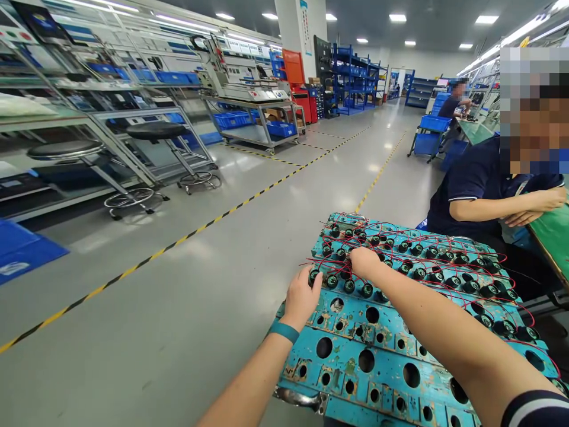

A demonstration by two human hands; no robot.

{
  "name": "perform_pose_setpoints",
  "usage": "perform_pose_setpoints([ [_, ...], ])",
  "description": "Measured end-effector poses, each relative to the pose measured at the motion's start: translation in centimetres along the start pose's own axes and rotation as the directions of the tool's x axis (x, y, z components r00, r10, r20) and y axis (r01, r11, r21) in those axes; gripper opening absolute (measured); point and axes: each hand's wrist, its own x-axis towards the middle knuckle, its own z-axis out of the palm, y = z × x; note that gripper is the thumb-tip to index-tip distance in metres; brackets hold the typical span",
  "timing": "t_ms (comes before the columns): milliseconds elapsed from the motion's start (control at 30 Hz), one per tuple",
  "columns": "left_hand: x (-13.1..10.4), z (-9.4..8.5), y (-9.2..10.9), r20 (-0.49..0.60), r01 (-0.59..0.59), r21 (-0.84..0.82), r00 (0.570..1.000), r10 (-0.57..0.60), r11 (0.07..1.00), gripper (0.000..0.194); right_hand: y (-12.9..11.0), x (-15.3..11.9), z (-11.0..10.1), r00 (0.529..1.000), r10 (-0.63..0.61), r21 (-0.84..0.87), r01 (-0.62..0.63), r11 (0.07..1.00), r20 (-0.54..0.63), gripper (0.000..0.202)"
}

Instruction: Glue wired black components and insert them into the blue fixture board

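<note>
A worn turquoise rack [344, 370] with rows of round holes stands before me. Several small black cylindrical parts with green tops and thin red wires sit in its far rows. My left hand [302, 295], with a teal band at the wrist, has thumb and fingers around the black cylindrical part [313, 276] at the left end of a row. My right hand [365, 262] reaches in among the parts and wires, its fingers bent down and closed. What its fingertips hold is hidden. Close by on the left is another black part [332, 281].
A metal handle [300, 398] juts from the rack's near side. At the right, a person in a dark shirt [471, 178] sits with arms on a green-topped table [551, 231]. Stools [155, 131], workbenches and a machine cart [258, 110] line the left, beyond striped floor tape.
</note>
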Motion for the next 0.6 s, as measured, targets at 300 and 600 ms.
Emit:
perform_pose_setpoints([
  [300, 1.7, -0.4, 0.3, 0.23, 0.263, -0.204, 0.949, -0.214, 0.943, 0.033, 1.2, 0.4, 0.8, 0.998, -0.055, 0.039, 0.054, 0.998, 0.013, 0.03],
  [600, 2.4, -0.9, 0.0, 0.282, 0.404, -0.178, 0.895, -0.347, 0.897, 0.029, 1.2, 0.0, 1.1, 0.988, -0.144, 0.107, 0.149, 0.983, -0.052, 0.033],
])
